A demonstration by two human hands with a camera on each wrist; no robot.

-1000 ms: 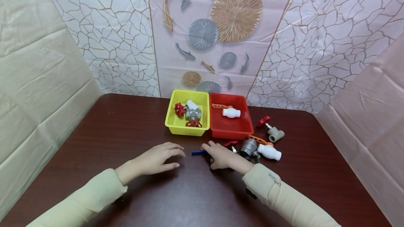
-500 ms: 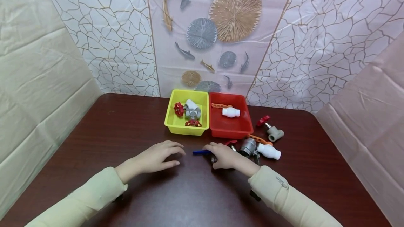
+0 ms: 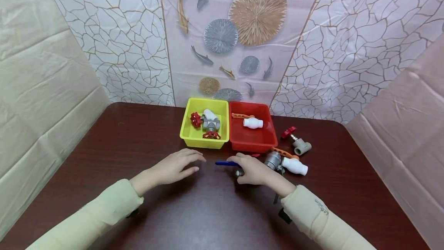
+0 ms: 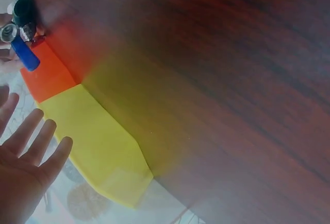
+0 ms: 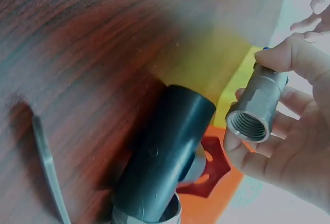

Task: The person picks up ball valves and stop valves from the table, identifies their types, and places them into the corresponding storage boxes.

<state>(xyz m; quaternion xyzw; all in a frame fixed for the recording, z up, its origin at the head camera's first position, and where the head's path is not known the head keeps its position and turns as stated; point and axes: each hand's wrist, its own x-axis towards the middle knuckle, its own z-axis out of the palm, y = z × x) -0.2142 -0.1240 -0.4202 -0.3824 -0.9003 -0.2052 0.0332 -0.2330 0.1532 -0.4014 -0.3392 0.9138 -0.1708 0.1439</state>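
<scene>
My right hand [image 3: 254, 171] pinches a metal ball valve between thumb and fingers. The valve's blue lever [image 3: 227, 163] points left, toward my other hand. In the right wrist view the threaded open end of the ball valve [image 5: 253, 110] faces the camera, with the thumb on its top and fingers behind. My left hand [image 3: 173, 167] hovers left of it, fingers spread and loosely bent, holding nothing. The left wrist view shows the left palm [image 4: 20, 175] and, in the upper corner, the blue lever [image 4: 25, 54] by the right fingers.
A yellow bin [image 3: 204, 144] with several valves adjoins a red bin [image 3: 254, 147] holding a white valve [image 3: 253, 123] and an orange lever. Beside my right wrist lie a metal valve [image 3: 273, 160], a white valve [image 3: 295, 166] and a grey valve [image 3: 301, 147] with a red handwheel.
My right hand has drawn slightly right, bringing the ball valve with it; more of the valve body shows now. The left hand has shifted only a little upward in the view.
</scene>
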